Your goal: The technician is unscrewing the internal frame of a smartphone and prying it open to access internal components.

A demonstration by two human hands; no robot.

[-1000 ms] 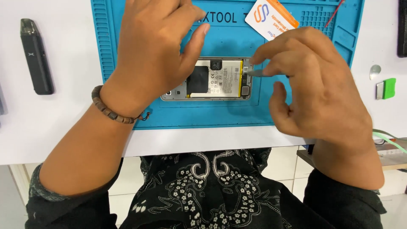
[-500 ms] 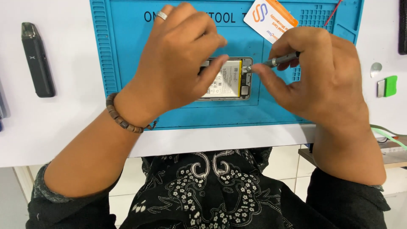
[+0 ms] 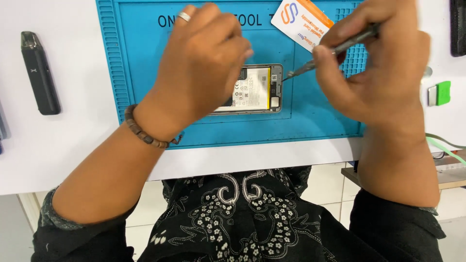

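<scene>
Patterned black shirt (image 3: 233, 218) fills the near edge, both forearms reaching out over a white table (image 3: 73, 140). Left hand (image 3: 204, 68), beaded bracelet (image 3: 145, 133) at the wrist and ring (image 3: 184, 16) on one finger, lies curled over the left part of an opened phone (image 3: 257, 90), fingers bent and pressing on it, pinning it down. The phone sits flat on a blue repair mat (image 3: 315, 121), back cover off, white battery and a strip of board at the right end showing. Right hand (image 3: 383, 68) pinches a slim metal screwdriver (image 3: 335, 51) with narrow fingers, shaft slanting down-left, tip at or just off the phone's right edge; contact can't be made out. Progress, judged: the phone is already opened up; battery still seated, so internals work looks early to midway, removal of parts left. Versus half a second ago: right hand is higher and further right, tool now tilted steeper with more shaft showing; left hand shifted little, still covering the phone. Farther out: white-orange card (image 3: 301, 19) on the mat's top edge, black stick-shaped device (image 3: 41, 73) lying well left, green-white small tool (image 3: 439, 93) at right, dark object (image 3: 457, 26) top right corner.
</scene>
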